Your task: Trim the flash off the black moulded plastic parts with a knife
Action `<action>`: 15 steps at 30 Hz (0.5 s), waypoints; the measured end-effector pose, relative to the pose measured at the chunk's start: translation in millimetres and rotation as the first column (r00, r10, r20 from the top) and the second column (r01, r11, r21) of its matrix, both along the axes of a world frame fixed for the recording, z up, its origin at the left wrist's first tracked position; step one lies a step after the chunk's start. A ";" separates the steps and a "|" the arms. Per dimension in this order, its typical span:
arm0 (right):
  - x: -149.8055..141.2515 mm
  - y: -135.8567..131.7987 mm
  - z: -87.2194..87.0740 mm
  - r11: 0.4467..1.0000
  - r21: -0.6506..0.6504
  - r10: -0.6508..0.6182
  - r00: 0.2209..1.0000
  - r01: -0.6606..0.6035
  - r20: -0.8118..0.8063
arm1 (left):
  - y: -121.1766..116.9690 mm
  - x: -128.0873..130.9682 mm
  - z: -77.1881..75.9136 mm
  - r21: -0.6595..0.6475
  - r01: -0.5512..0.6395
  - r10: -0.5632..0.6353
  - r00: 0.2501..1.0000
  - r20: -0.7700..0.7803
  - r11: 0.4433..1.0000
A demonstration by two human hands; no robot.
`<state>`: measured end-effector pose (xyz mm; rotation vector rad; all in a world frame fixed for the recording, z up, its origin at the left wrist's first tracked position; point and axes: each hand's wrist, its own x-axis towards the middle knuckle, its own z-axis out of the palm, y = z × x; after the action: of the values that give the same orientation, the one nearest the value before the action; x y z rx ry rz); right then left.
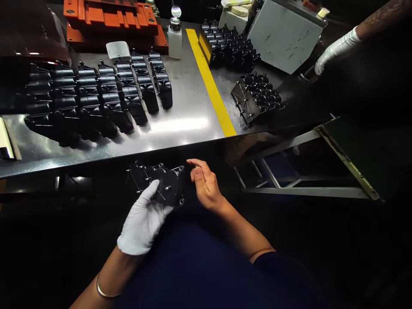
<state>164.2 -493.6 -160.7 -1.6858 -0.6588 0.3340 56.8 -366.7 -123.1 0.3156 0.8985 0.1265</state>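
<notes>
In a white glove, my left hand grips a black plastic housing in front of the table edge. The thumb lies over its flat face, while the fingers go underneath and are mostly hidden. The housing has round screw bosses at its corners and small shiny pins. Just right of it is my bare right hand, apart from the part. Its index finger points left, the thumb is raised, and the other fingers are partly curled. Nothing shows in that hand.
Rows of black housings stand on the metal table, left of a yellow strip. More black parts lie to its right. Behind are an orange fixture and a white pump bottle. A co-worker's gloved hand is at upper right.
</notes>
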 end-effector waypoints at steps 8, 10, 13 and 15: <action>-3.1 4.7 9.3 0.980 0.197 -0.009 0.984 -0.026 0.178 | -1.1 1.6 1.0 -0.115 -0.041 0.041 0.999 -0.003 0.992; -1.0 5.0 10.1 0.975 0.221 -0.026 0.977 -0.022 0.212 | -0.1 1.0 2.0 -0.135 -0.039 0.042 0.999 0.018 0.990; 5.2 4.8 3.9 0.977 0.210 -0.064 0.979 0.022 0.195 | 0.8 -1.7 4.8 -0.163 -0.036 0.040 0.999 0.023 0.986; 10.2 4.6 -2.6 0.977 0.183 -0.129 0.985 0.106 0.115 | 1.0 -4.7 6.9 -0.178 -0.022 0.016 0.999 -0.035 0.984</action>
<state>174.4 -489.0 -163.3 -1.5768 -0.6585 0.0821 52.1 -365.6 -116.2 0.1425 0.9395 0.0577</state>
